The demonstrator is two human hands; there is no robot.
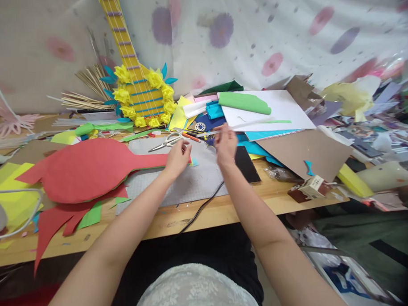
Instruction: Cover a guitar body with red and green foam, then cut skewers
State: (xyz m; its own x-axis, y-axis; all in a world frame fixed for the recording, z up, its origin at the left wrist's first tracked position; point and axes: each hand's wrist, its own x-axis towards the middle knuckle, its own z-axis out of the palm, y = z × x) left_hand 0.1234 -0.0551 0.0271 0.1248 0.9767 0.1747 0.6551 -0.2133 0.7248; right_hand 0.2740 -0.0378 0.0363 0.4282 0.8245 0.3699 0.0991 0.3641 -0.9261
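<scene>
A red guitar-shaped paper cutout (86,171), with green showing along its edge, lies on the left of the table. Its long neck reaches onto a grey cutting mat (176,187). My left hand (179,157) is over the end of that neck, fingers curled together; what they pinch, if anything, is hidden. To the right, my right hand (226,145) is raised above the mat with its fingertips closed on a thin pale strip (247,123). Scissors (167,142) with light handles lie just beyond my left hand, beside an orange pencil-like stick (191,137).
A yellow paper guitar with flowers (144,99) leans against the curtain. White board (275,104) and brown cardboard (304,152) are piled at the right, near a small box (311,188). A black cable (202,208) crosses the front edge. Wooden sticks (88,100) lie behind.
</scene>
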